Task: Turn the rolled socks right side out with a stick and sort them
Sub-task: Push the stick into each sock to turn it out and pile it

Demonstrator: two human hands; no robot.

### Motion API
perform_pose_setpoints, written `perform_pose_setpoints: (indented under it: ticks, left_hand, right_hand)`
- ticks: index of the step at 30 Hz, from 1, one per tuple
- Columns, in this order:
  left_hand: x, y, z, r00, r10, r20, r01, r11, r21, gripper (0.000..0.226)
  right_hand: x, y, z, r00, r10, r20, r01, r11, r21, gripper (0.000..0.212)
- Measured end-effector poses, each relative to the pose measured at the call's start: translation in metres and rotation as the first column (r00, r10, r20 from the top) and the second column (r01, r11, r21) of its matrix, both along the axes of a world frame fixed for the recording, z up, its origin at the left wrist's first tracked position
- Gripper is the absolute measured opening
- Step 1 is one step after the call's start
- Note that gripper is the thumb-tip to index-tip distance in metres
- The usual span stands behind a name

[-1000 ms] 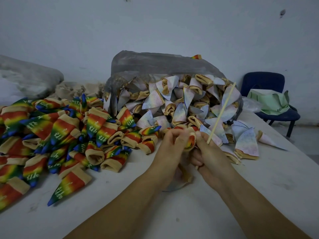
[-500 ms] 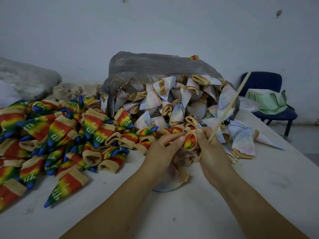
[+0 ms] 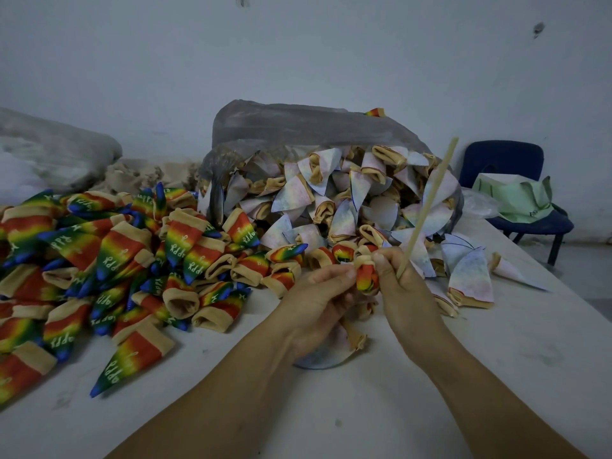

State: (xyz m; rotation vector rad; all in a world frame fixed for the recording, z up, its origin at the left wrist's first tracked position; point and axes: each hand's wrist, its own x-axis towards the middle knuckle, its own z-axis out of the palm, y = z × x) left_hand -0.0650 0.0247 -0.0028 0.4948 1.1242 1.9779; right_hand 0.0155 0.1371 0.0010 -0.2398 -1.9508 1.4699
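left hand (image 3: 318,301) curled, pinching rainbow sock (image 3: 366,278) from nine o'clock, right hand (image 3: 409,293) gripping stick (image 3: 427,207) tilted toward one o'clock, thumb on rainbow sock, forearms above counter (image 3: 503,359)

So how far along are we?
Done: a heap of rainbow-striped socks on the white table. In hand: left hand and right hand pinch one rainbow sock, the right also gripping a thin wooden stick. Left: pale inside-out socks spilling from the grey plastic bag.
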Motion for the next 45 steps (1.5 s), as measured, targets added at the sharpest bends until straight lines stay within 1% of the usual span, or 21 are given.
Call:
perform_pose_setpoints:
  ticks: [5, 8, 10, 14, 15, 17, 18, 19, 20, 22, 24, 25, 27, 29, 31, 32, 34, 36, 38, 40, 45]
  left_hand:
    - [-0.001, 0.001, 0.000, 0.989, 0.139, -0.041, -0.142, 0.987, -0.080, 0.017]
    - [-0.003, 0.001, 0.004, 0.987, 0.154, 0.052, -0.153, 0.988, -0.034, 0.017]
    - [-0.002, -0.002, 0.008, 0.982, 0.085, 0.168, -0.095, 0.994, 0.048, 0.016]
    - [0.002, -0.009, 0.013, 0.912, -0.234, 0.337, 0.144, 0.952, 0.272, 0.015]
    - [0.003, -0.008, 0.013, 0.905, -0.219, 0.365, 0.121, 0.955, 0.272, 0.018]
    - [0.003, -0.004, 0.013, 0.935, -0.028, 0.353, -0.033, 0.985, 0.166, 0.017]
    - [0.003, -0.003, 0.012, 0.964, 0.128, 0.232, -0.147, 0.987, 0.069, 0.014]
    - [0.004, -0.002, 0.010, 0.960, 0.280, 0.018, -0.280, 0.960, -0.034, 0.014]
    - [0.005, -0.003, 0.009, 0.896, 0.368, -0.249, -0.399, 0.912, -0.089, 0.017]
    - [0.008, -0.006, 0.009, 0.641, 0.304, -0.705, -0.454, 0.891, -0.028, 0.028]
    - [0.011, -0.003, 0.004, 0.394, 0.180, -0.901, -0.416, 0.909, -0.001, 0.042]
    - [0.013, -0.001, 0.002, 0.375, 0.150, -0.915, -0.383, 0.924, -0.006, 0.044]
    - [0.014, 0.000, -0.002, 0.505, 0.153, -0.849, -0.323, 0.946, -0.023, 0.036]
    - [0.012, 0.000, -0.003, 0.670, 0.245, -0.701, -0.355, 0.935, -0.013, 0.018]
    - [0.002, -0.003, 0.000, 0.849, 0.347, -0.398, -0.401, 0.914, -0.058, 0.015]
    - [-0.006, -0.005, 0.001, 0.915, 0.364, -0.172, -0.376, 0.926, -0.042, 0.023]
    - [-0.020, -0.010, 0.003, 0.908, 0.286, 0.307, -0.342, 0.928, 0.146, 0.032]
    - [-0.032, -0.019, 0.004, 0.803, 0.198, 0.562, -0.389, 0.889, 0.243, 0.032]
    - [-0.041, -0.025, 0.003, 0.767, 0.151, 0.624, -0.403, 0.870, 0.285, 0.024]
    - [-0.045, -0.026, 0.002, 0.785, 0.149, 0.601, -0.394, 0.869, 0.299, 0.022]
    - [-0.049, -0.027, 0.000, 0.809, 0.166, 0.563, -0.389, 0.871, 0.301, 0.013]
  right_hand:
    - [-0.003, -0.004, -0.004, 0.990, -0.143, -0.013, 0.143, 0.973, 0.183, 0.018]
    - [-0.005, -0.006, -0.007, 0.987, -0.160, -0.021, 0.160, 0.963, 0.216, 0.028]
    - [-0.007, -0.004, -0.007, 0.980, -0.196, -0.032, 0.198, 0.951, 0.236, 0.029]
    - [-0.009, 0.002, -0.006, 0.987, -0.161, -0.025, 0.162, 0.985, 0.065, 0.026]
    - [-0.008, 0.001, -0.006, 0.991, -0.131, 0.003, 0.131, 0.991, 0.011, 0.026]
    - [-0.006, 0.000, -0.006, 0.998, -0.044, 0.038, 0.048, 0.992, -0.118, 0.028]
    - [-0.006, 0.000, -0.007, 0.999, -0.004, 0.040, 0.011, 0.984, -0.179, 0.028]
    - [-0.005, 0.000, -0.005, 0.999, 0.017, 0.047, -0.006, 0.977, -0.215, 0.029]
    - [-0.005, 0.000, -0.005, 0.998, 0.020, 0.059, -0.007, 0.976, -0.216, 0.029]
    - [-0.005, 0.000, -0.004, 0.997, 0.021, 0.081, -0.003, 0.977, -0.213, 0.031]
    - [-0.005, -0.001, -0.004, 0.995, 0.050, 0.085, -0.028, 0.969, -0.245, 0.029]
    - [-0.003, -0.002, -0.003, 0.993, 0.073, 0.094, -0.046, 0.964, -0.261, 0.028]
    - [-0.001, -0.003, -0.003, 0.988, 0.116, 0.100, -0.083, 0.955, -0.284, 0.030]
    - [0.002, -0.004, -0.002, 0.988, 0.104, 0.114, -0.078, 0.974, -0.212, 0.029]
    - [0.003, -0.002, 0.000, 0.981, 0.009, 0.193, -0.006, 1.000, -0.017, 0.038]
    - [0.004, 0.001, 0.000, 0.971, -0.042, 0.234, 0.022, 0.996, 0.088, 0.042]
    - [0.010, 0.009, 0.000, 0.946, -0.095, 0.311, 0.022, 0.972, 0.232, 0.058]
    - [0.018, 0.017, 0.000, 0.928, -0.099, 0.359, -0.028, 0.942, 0.333, 0.066]
    - [0.024, 0.023, 0.002, 0.907, -0.099, 0.409, -0.095, 0.899, 0.427, 0.056]
    - [0.027, 0.029, 0.003, 0.878, -0.145, 0.455, -0.137, 0.837, 0.530, 0.052]
    - [0.028, 0.033, 0.003, 0.848, -0.293, 0.441, -0.132, 0.689, 0.712, 0.060]
